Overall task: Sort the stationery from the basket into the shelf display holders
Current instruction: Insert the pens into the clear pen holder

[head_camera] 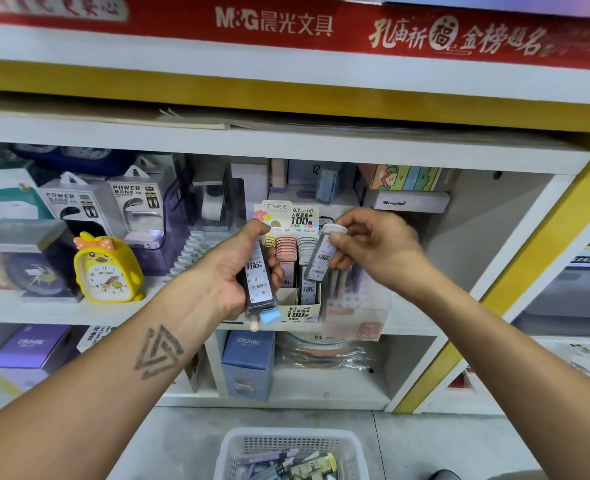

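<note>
My left hand (233, 268) grips a small stack of dark pencil-lead cases (259, 282) with blue and white caps pointing down. My right hand (373, 247) pinches one more lead case (320, 258) by its white cap, tilted just above the right column of the lead display holder (300, 311) on the middle shelf. The holder has rows of yellow, pink and grey cases standing in it. On the floor below stands the white basket (238, 445), with several pens and stationery packs in it.
A yellow duck alarm clock (108, 268) and power bank boxes (137, 202) stand left of the holder. A clear acrylic box (359, 306) sits right of it. Blue and purple boxes (248, 362) fill the lower shelf. White shelf uprights frame the compartment.
</note>
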